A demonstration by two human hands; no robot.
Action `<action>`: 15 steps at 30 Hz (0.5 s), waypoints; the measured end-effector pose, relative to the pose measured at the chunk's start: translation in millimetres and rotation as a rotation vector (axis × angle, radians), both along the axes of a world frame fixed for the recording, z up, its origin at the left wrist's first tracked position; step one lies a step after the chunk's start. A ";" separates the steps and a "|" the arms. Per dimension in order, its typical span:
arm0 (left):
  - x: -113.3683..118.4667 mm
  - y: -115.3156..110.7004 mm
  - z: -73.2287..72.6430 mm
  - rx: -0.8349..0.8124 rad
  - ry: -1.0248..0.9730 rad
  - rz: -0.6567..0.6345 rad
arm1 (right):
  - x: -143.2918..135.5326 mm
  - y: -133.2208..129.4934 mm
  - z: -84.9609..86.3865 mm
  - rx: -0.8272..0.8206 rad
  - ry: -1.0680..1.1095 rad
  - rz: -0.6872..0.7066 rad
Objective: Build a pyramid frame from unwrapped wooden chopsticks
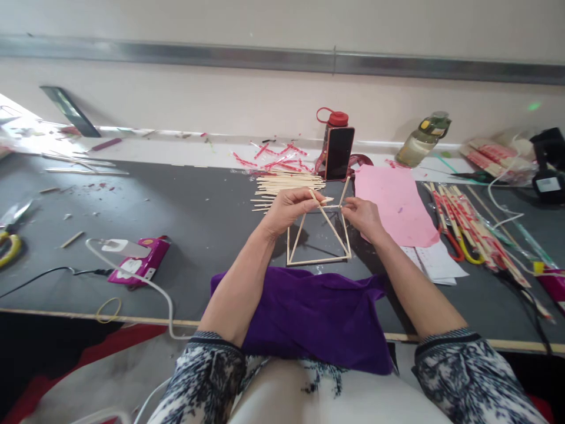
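Between my hands stands a frame of thin wooden sticks, joined at the corners, with slanting sticks rising from its base. My left hand pinches the frame near the top of a slanting stick, at its left far side. Over at the far right corner, the fingers of my right hand are closed around the joint by an upright stick; anything small between them is hidden. Loose wooden sticks lie in a pile just behind the frame. A purple cloth lies on the table edge beneath my forearms.
A phone leans on a red-capped bottle. Pink paper, wrapped chopsticks and scissors lie right. A purple power box with cables and yellow-handled scissors lie left. Another bottle leans at the back.
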State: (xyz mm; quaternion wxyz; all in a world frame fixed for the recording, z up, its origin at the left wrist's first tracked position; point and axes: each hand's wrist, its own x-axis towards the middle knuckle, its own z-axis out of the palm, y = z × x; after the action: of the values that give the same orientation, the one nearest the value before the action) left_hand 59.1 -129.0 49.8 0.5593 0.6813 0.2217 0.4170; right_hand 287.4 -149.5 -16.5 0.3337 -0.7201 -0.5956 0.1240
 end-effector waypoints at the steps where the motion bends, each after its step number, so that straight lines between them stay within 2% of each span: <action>1: 0.1 0.6 -1.0 -0.004 -0.001 0.003 | 2.7 -3.5 2.3 0.013 -0.009 -0.006; 5: 1.7 2.8 -6.0 -0.019 0.009 -0.004 | 15.3 -28.3 7.4 0.030 0.060 0.042; 10: 4.1 3.2 -9.2 -0.017 0.035 -0.031 | 22.1 -67.1 0.3 -0.066 0.133 0.155; 15: 6.1 2.9 -9.7 -0.026 0.031 -0.035 | 20.6 -80.8 -6.1 -0.028 0.094 0.197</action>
State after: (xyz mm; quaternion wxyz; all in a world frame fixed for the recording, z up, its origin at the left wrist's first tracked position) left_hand 65.3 -126.1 40.1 0.5716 0.6841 0.2239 0.3938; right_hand 308.0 -230.3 -22.7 0.3375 -0.6558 -0.6455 0.1982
